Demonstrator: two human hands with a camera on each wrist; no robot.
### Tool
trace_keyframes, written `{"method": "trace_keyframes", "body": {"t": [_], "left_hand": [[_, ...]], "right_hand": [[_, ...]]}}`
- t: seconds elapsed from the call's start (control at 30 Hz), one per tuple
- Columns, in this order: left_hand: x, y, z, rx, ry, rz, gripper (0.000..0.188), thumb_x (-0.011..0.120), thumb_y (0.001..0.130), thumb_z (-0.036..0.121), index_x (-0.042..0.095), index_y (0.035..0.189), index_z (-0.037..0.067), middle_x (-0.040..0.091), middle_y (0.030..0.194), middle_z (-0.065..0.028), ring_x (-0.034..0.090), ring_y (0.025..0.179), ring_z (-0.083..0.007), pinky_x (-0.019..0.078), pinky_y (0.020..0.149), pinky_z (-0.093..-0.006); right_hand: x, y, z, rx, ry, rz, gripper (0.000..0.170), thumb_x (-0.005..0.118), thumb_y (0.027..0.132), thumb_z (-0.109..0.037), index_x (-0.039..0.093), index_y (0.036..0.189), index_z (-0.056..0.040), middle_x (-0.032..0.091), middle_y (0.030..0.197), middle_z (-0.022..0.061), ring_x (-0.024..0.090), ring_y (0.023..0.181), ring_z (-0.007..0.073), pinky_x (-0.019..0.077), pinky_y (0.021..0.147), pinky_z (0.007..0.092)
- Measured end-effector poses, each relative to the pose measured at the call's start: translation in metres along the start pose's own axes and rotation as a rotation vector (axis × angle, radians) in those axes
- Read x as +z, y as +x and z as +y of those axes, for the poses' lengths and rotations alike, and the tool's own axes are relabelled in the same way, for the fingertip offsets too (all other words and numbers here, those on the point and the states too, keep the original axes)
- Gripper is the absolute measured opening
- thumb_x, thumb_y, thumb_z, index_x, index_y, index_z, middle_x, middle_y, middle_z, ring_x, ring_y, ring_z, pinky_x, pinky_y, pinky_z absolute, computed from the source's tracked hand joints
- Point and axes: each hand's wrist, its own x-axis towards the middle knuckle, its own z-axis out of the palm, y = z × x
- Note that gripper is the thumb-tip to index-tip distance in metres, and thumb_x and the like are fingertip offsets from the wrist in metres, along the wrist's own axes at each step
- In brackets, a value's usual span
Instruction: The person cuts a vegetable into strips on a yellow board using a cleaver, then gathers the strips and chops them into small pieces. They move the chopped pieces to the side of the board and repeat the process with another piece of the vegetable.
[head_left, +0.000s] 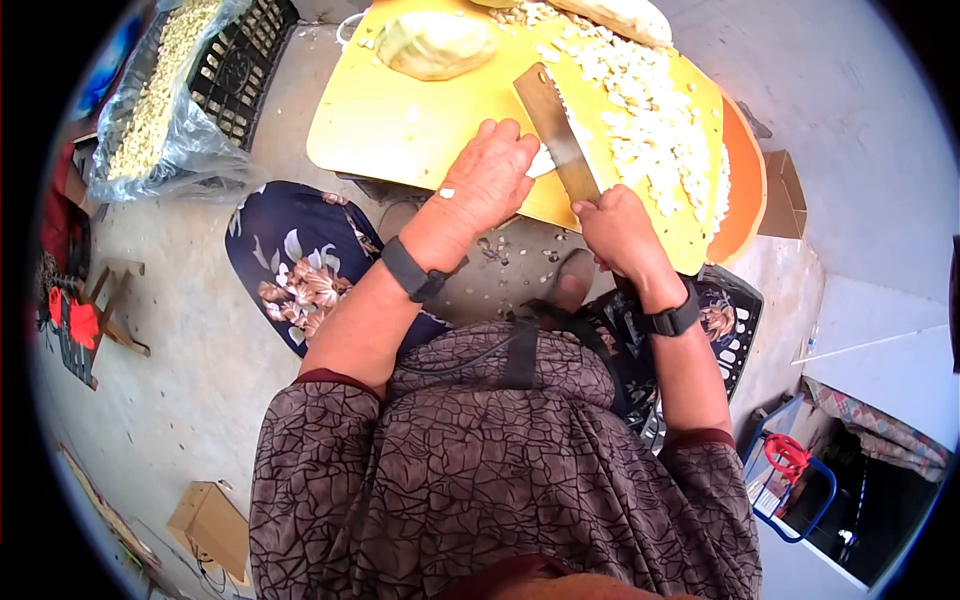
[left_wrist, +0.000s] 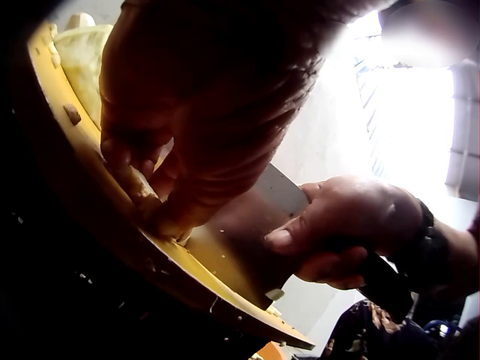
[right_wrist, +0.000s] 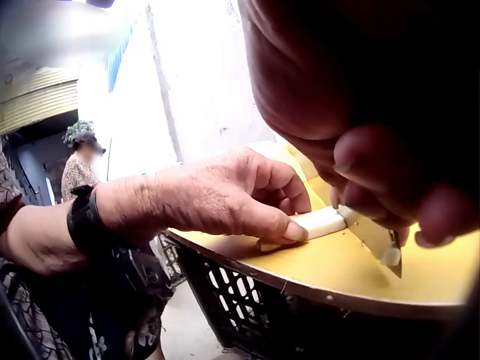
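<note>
The left hand (head_left: 482,178) holds a pale, whitish strip (right_wrist: 322,222) against the yellow board (head_left: 350,120), its fingers curled round it near the board's front edge. Gripped in the right hand (head_left: 618,232) is a broad-bladed knife (head_left: 556,125), the blade standing beside the strip's end. In the right wrist view a small pale piece (right_wrist: 391,256) clings to the blade near its tip. Many small chopped pieces (head_left: 650,120) lie on the board to the right of the knife. A large pale green chunk (head_left: 435,45) rests at the board's back left.
An orange basin (head_left: 745,190) stands under the board's right edge. A black crate (head_left: 240,75) and a plastic-lined container of pale pieces (head_left: 160,90) are at the far left. Cardboard boxes (head_left: 783,195) stand on the floor. Another person (right_wrist: 80,169) is in the background.
</note>
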Motion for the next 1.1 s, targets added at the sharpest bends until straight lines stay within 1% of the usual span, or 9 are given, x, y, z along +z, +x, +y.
{"method": "trace_keyframes", "body": {"t": [0.13,0.23,0.33,0.43,0.53,0.63,0.83,0.97,1.1], "left_hand": [[0.001,0.001,-0.002,0.008,-0.015,0.014,0.028,0.074,0.073,0.01,0.061,0.097,0.002,0.054,0.094,-0.0156,0.053,0.095,-0.0367,0.0476,0.085,-0.0445],[0.005,0.002,-0.004,0.024,-0.046,0.066,0.029,0.074,0.072,0.01,0.061,0.096,0.002,0.054,0.093,-0.0155,0.053,0.095,-0.0365,0.0479,0.085,-0.0443],[0.007,0.004,-0.004,0.016,-0.042,0.054,0.029,0.074,0.073,0.012,0.062,0.097,0.002,0.055,0.094,-0.0155,0.053,0.097,-0.0362,0.048,0.087,-0.0439],[0.008,0.005,-0.005,0.013,-0.058,0.054,0.029,0.073,0.073,0.013,0.062,0.097,0.001,0.055,0.094,-0.0158,0.054,0.097,-0.0361,0.048,0.088,-0.0436],[0.007,0.005,-0.003,0.02,-0.063,0.073,0.028,0.073,0.074,0.013,0.062,0.096,0.001,0.055,0.095,-0.0162,0.054,0.098,-0.0362,0.0479,0.088,-0.0436],[0.008,0.004,-0.003,0.011,-0.056,0.079,0.028,0.073,0.073,0.013,0.062,0.096,0.0,0.055,0.095,-0.0166,0.054,0.098,-0.0364,0.0477,0.089,-0.0437],[0.005,0.005,0.001,-0.003,-0.042,0.043,0.029,0.073,0.073,0.011,0.062,0.098,0.0,0.055,0.094,-0.0166,0.054,0.098,-0.037,0.0478,0.089,-0.044],[0.006,0.006,-0.001,-0.005,-0.074,0.036,0.032,0.075,0.072,0.011,0.063,0.1,0.0,0.055,0.095,-0.0166,0.054,0.099,-0.037,0.0479,0.089,-0.0438],[0.0,0.004,-0.001,-0.011,-0.117,0.039,0.04,0.078,0.071,0.015,0.062,0.104,0.001,0.055,0.095,-0.0165,0.054,0.1,-0.0364,0.0478,0.089,-0.0437]], "right_hand": [[-0.002,0.003,-0.011,0.045,0.121,0.045,0.037,0.064,0.089,-0.026,0.068,0.076,0.0088,0.066,0.076,0.027,0.067,0.079,0.0419,0.0519,0.073,0.0454],[-0.007,0.001,-0.007,0.053,0.214,0.1,0.037,0.065,0.088,-0.027,0.068,0.077,0.0083,0.066,0.075,0.0284,0.067,0.077,0.042,0.0514,0.072,0.0455],[-0.017,-0.009,-0.006,0.072,0.194,0.089,0.037,0.066,0.088,-0.027,0.067,0.077,0.0085,0.064,0.074,0.0296,0.067,0.074,0.0419,0.0508,0.07,0.0457],[-0.021,-0.022,-0.005,0.02,0.163,0.113,0.038,0.066,0.088,-0.027,0.067,0.076,0.0086,0.063,0.073,0.0306,0.066,0.074,0.0435,0.0507,0.071,0.0467],[-0.019,-0.029,-0.004,-0.002,0.149,0.078,0.038,0.065,0.089,-0.027,0.068,0.076,0.0091,0.063,0.073,0.0313,0.065,0.076,0.0455,0.0507,0.073,0.0481],[-0.014,-0.029,-0.005,0.024,0.088,0.054,0.037,0.064,0.089,-0.026,0.068,0.078,0.0092,0.064,0.076,0.0318,0.065,0.079,0.0467,0.0509,0.075,0.0487],[-0.01,-0.019,-0.012,0.043,0.018,-0.019,0.035,0.064,0.089,-0.024,0.069,0.079,0.0084,0.065,0.082,0.0314,0.066,0.085,0.0449,0.0517,0.078,0.0463],[0.001,0.005,-0.006,0.008,0.047,0.012,0.035,0.064,0.088,-0.025,0.069,0.079,0.0082,0.066,0.081,0.0304,0.067,0.084,0.0438,0.052,0.077,0.0459],[-0.002,0.008,-0.008,0.027,0.186,0.07,0.037,0.065,0.088,-0.027,0.068,0.077,0.0087,0.065,0.077,0.0301,0.067,0.079,0.0432,0.0513,0.074,0.0463]]}}
